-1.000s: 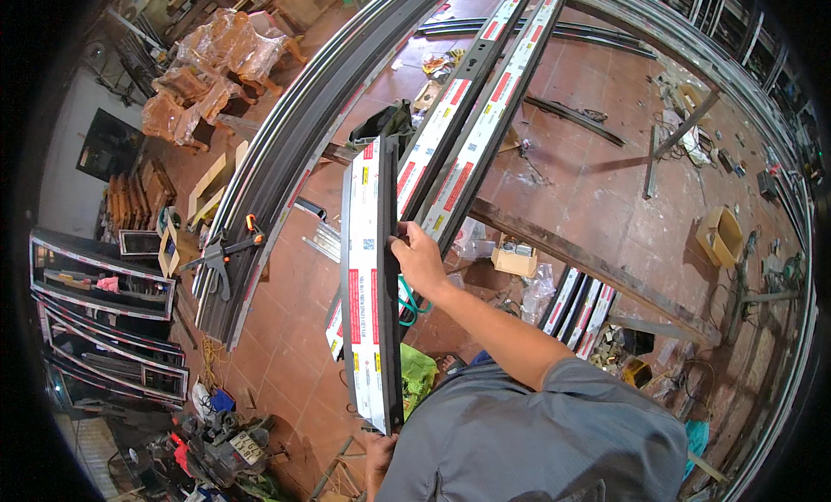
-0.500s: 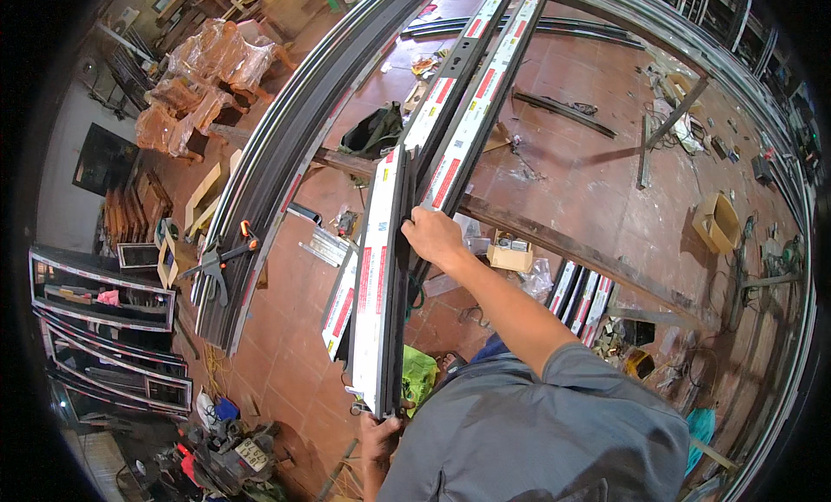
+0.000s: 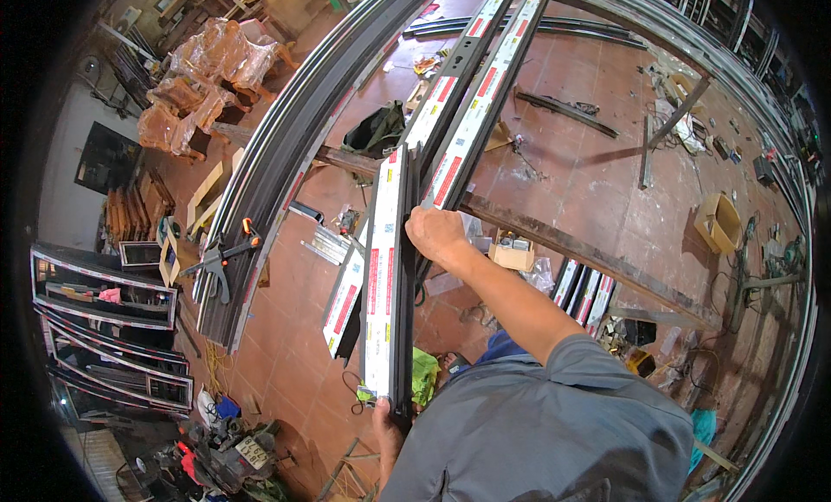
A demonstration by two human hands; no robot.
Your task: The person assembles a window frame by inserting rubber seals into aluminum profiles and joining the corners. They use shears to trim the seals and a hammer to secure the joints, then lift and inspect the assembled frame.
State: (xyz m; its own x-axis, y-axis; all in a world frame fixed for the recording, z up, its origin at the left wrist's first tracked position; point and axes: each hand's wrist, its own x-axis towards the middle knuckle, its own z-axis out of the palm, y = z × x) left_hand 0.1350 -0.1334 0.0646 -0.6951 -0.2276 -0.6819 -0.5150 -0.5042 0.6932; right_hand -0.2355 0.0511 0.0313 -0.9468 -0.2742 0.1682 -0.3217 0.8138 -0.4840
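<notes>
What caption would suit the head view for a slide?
Both hands, left hand at the near end and right hand higher up, grip a dark metal profile with protective film above a workshop's tiled floor.

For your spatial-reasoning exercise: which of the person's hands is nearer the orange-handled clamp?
Left. The left hand grips the profile's near end, closer to the clamp; the right hand sits farther right.
</notes>
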